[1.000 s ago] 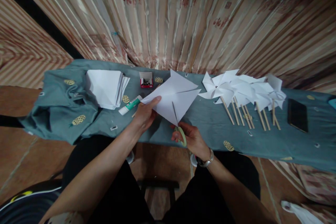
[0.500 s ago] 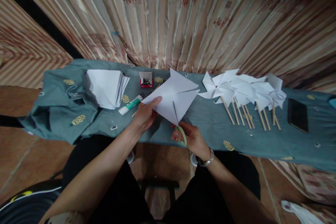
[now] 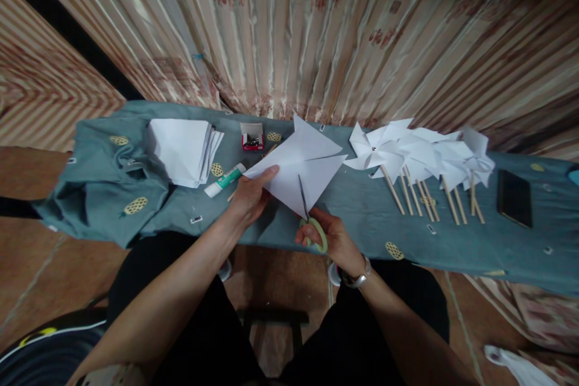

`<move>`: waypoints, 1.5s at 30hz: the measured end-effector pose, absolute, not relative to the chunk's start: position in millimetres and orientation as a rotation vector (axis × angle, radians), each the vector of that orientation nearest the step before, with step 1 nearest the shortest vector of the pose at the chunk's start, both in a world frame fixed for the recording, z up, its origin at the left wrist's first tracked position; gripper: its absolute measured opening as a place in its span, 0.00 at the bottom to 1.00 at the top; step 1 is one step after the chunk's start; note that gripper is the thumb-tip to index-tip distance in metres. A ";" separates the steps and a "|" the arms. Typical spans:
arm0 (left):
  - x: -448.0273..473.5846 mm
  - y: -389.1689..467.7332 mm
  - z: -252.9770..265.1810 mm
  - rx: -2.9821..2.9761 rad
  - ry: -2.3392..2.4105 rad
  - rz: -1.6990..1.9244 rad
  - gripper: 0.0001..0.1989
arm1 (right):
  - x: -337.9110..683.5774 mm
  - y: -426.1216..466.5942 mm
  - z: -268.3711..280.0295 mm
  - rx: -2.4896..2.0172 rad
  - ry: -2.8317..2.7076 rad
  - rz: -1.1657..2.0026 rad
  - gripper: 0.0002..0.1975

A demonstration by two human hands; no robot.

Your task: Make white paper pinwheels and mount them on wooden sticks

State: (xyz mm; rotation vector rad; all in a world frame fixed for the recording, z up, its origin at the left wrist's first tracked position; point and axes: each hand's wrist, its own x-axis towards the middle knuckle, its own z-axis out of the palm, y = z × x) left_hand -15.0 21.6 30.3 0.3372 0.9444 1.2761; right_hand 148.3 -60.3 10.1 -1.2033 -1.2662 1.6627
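Observation:
My left hand (image 3: 254, 194) grips the left corner of a white paper square (image 3: 289, 160), thumb on top and fingers beneath. One slit runs in from the paper's right corner, and the flap above it stands slightly apart. My right hand (image 3: 332, 232) is closed on the green handles of a pair of scissors (image 3: 320, 235). Their blades lie at the paper's near corner, pointing toward its middle. Beyond my left hand are a glue stick (image 3: 225, 180) and a small red box (image 3: 252, 142) of metal pins, its lid up.
A stack of white paper sheets (image 3: 181, 151) lies on the left of the cloth-covered table (image 3: 362, 241). Several paper pinwheels (image 3: 407, 151) on wooden sticks overlap at the right, beside a dark phone (image 3: 514, 198). A pleated curtain (image 3: 289, 30) hangs behind the table.
The scissor handles have spread wider and shifted slightly right, and more of the blades shows over the paper. My left hand keeps its hold in the same place.

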 end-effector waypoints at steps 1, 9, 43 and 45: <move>-15.0 21.8 30.0 0.338 0.943 1.276 0.13 | 148.6 -60.4 10.2 -1.197 -1.256 1.671 0.26; -15.5 21.0 28.1 0.338 0.965 1.261 0.14 | 147.8 -60.8 9.9 -1.193 -1.225 1.665 0.27; -14.4 16.8 26.8 0.374 0.979 1.287 0.15 | 144.8 -62.9 8.7 -1.162 -1.173 1.680 0.30; -14.7 16.2 27.2 0.371 0.982 1.287 0.14 | 144.7 -62.8 9.0 -1.174 -1.183 1.673 0.30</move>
